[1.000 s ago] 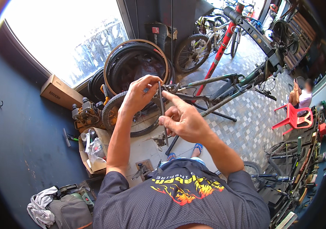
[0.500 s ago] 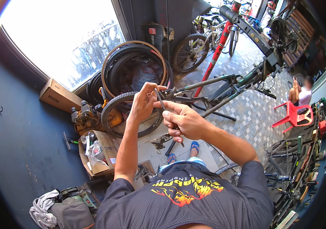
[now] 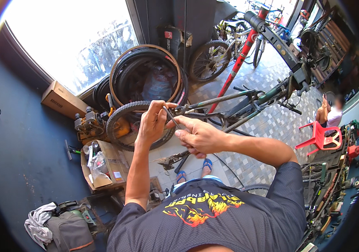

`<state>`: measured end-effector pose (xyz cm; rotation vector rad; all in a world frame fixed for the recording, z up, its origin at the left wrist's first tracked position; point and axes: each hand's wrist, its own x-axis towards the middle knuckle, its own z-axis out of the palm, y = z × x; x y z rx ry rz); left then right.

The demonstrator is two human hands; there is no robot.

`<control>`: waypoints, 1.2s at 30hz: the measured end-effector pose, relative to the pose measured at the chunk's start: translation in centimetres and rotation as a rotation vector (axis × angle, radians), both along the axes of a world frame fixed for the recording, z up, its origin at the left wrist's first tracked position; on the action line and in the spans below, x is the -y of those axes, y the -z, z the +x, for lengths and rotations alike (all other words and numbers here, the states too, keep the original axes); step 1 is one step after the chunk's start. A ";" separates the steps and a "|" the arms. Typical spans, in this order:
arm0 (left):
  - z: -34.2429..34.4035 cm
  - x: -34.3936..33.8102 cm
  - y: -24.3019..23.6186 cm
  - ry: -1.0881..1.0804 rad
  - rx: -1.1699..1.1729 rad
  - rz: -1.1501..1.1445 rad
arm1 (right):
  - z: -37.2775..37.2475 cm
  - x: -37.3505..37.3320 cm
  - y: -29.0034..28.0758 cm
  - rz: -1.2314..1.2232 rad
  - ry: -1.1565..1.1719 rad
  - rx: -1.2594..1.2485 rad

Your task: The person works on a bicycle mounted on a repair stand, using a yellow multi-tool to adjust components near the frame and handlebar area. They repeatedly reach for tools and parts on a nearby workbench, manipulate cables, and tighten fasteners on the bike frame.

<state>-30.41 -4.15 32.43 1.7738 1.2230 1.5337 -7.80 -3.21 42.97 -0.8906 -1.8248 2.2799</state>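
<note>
My right hand (image 3: pixel 202 135) is closed around a slim grey metal rod (image 3: pixel 172 116), which slants up and left out of its fingers. The rod's far tip reaches my left hand (image 3: pixel 152 122). That hand is raised, fingers bent and forefinger stretched toward the rear end of a dark green bicycle frame (image 3: pixel 246 119). Whatever lies between its thumb and fingers is hidden. Both hands are close together beside the frame's rear end. The frame hangs at a slant from a red repair stand (image 3: pixel 239 63).
A bicycle wheel (image 3: pixel 114 134) stands just left of my hands, with stacked tires (image 3: pixel 116 71) behind. An open cardboard box (image 3: pixel 114 166) is at the lower left. To the right are a red plastic chair (image 3: pixel 324 136) and a seated person (image 3: pixel 334 113). Tools line the right wall.
Both hands have shifted slightly left and down in the picture, the rod with them. My right hand has turned, and the rod's lower end no longer shows. The view has shifted a little.
</note>
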 end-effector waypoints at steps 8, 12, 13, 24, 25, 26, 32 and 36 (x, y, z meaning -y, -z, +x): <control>0.6 0.6 -0.5 -0.035 -0.036 0.028 | 1.1 -12.7 -2.4 0.865 -0.579 0.223; 0.7 0.1 -0.2 -0.007 0.122 0.016 | -0.8 -17.0 -4.5 1.406 -0.573 0.114; 0.9 0.1 0.0 0.031 0.202 0.021 | -1.1 -17.9 -4.9 1.641 -0.563 0.093; 0.5 0.4 2.6 0.008 0.245 -0.014 | -16.6 -12.3 -4.5 1.597 -0.392 0.205; 0.0 0.6 2.6 -0.008 0.150 -0.089 | -17.7 -10.3 -4.4 1.590 -0.417 0.185; -0.9 0.8 2.3 -0.015 0.058 -0.170 | -18.4 -8.1 -4.1 1.611 -0.419 0.119; 1.0 1.6 0.5 0.000 0.203 -0.071 | -14.6 2.9 0.3 1.648 -0.260 -0.099; 0.8 0.5 -0.4 -0.001 0.200 -0.037 | -6.4 5.1 1.5 1.632 -0.230 -0.381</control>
